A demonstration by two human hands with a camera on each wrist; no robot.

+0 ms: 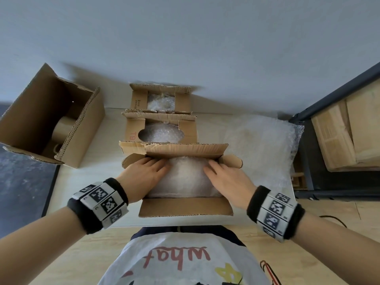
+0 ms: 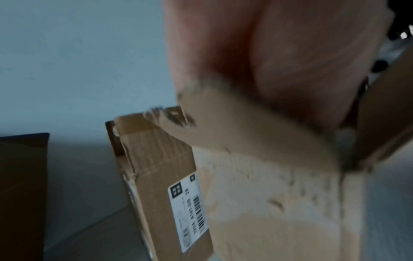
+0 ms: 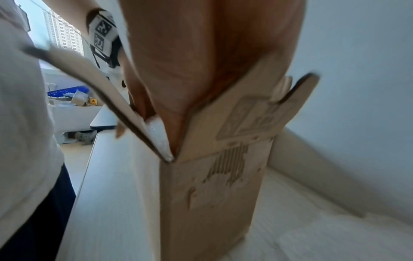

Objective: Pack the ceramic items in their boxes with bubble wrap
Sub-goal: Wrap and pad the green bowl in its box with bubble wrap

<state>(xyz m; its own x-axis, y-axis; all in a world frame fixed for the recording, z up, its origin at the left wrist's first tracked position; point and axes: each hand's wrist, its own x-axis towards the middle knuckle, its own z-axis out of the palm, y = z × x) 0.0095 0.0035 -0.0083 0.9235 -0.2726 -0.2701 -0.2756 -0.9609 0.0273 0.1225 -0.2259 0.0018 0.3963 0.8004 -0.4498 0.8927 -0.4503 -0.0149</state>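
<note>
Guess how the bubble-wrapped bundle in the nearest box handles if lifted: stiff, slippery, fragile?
The bubble-wrapped bundle probably has a soft, yielding surface: left hand and right hand press straight-fingered on it. The film looks smooth, so perhaps slippery. If ceramic is inside, likely fragile; contents are hidden.

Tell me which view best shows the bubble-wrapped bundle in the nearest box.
The head view: the bubble-wrapped bundle fills the nearest box between both hands. The right wrist view shows only a white sliver; the left wrist view hides it behind cardboard.
</note>
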